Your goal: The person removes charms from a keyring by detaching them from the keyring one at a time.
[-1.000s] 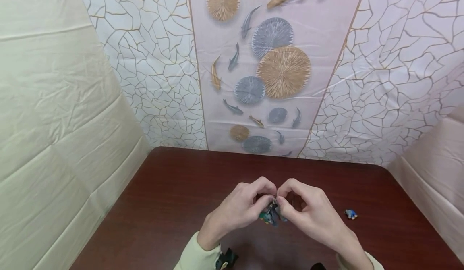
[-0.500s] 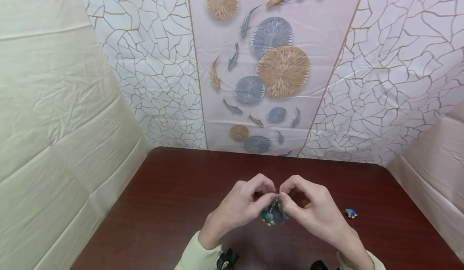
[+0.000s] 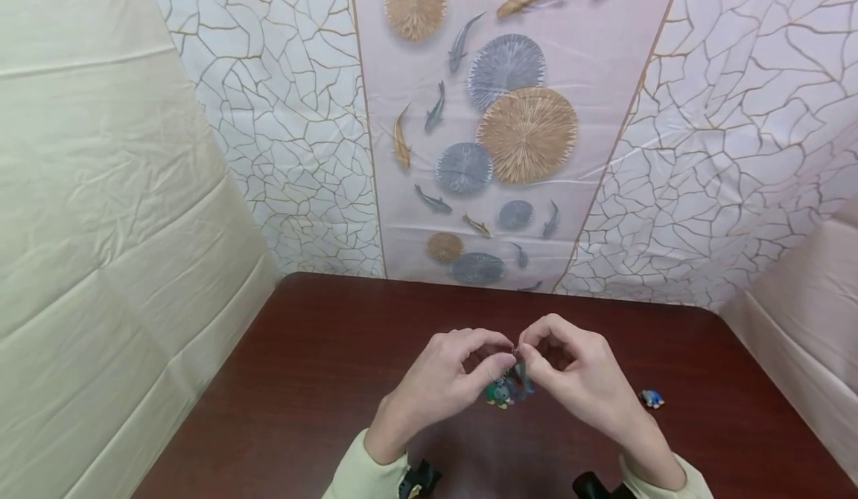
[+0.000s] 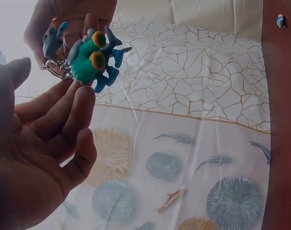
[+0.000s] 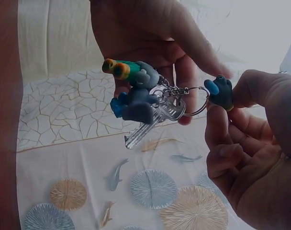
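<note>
Above the table, both hands meet at a keyring (image 5: 207,103). My left hand (image 3: 436,380) pinches the metal ring between thumb and fingers. From it hang a silver key (image 5: 140,132), short chains and several rubbery figurines. One figurine is green and grey with orange feet (image 5: 128,70); a grey-blue one (image 5: 137,108) hangs under it. My right hand (image 3: 583,376) pinches at the ring's other side, beside a small dark grey figurine with a blue part (image 5: 222,93). Fingertips hide part of the ring in the head view.
On the dark red-brown table (image 3: 322,335), a small blue figurine (image 3: 651,398) lies to the right of my right hand. Patterned cloth (image 3: 315,149) hangs behind the table, with pale cloth (image 3: 134,223) at the left side. Black wrist straps (image 3: 418,478) sit at the sleeves.
The hands have risen slightly, shifting a little to the right with the keyring. My left fingers lie flatter over the ring. The dangling figurines have swung; the one on the table stays put.
</note>
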`<state>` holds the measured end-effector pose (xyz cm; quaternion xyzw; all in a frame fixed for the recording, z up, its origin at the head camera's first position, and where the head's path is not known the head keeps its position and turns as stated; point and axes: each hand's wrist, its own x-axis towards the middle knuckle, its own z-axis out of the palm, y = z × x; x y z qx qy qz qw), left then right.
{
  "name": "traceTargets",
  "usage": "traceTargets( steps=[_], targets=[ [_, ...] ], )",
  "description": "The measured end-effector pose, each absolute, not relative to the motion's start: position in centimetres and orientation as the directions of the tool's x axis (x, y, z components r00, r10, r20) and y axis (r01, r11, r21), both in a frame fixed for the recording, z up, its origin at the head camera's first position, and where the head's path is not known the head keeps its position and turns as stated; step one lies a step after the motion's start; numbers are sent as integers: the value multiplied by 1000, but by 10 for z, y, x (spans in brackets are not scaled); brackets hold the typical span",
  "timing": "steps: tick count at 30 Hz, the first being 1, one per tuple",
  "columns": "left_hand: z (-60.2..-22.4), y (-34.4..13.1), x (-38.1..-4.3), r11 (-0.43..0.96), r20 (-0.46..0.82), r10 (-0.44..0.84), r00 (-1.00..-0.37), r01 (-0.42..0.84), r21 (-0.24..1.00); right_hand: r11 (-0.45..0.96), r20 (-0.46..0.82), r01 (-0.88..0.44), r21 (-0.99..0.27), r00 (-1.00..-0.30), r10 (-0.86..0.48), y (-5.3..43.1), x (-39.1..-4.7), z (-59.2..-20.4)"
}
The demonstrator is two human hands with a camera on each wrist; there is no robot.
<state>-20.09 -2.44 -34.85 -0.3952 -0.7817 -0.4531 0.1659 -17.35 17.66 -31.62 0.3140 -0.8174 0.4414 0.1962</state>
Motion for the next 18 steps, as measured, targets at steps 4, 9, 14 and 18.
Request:
traceTargets(
  steps=[4,9,14,18],
  targets=[
    [-349,-23,-201,274,620,478,-622,776,568,393,593,-687,-611,-726,-348,176,-174,-315],
    [-350,-24,-201,238,641,486,-594,796,557,376,589,-688,-620,-725,-356,176,-173,-314],
    [-350,-24,-201,221,656,495,-570,812,540,380,579,-681,-626,-732,-358,177,-174,-316],
    [-350,-24,-202,207,655,504,-563,815,541,372,580,-689,-622,-725,-372,178,-175,-318]
  ],
)
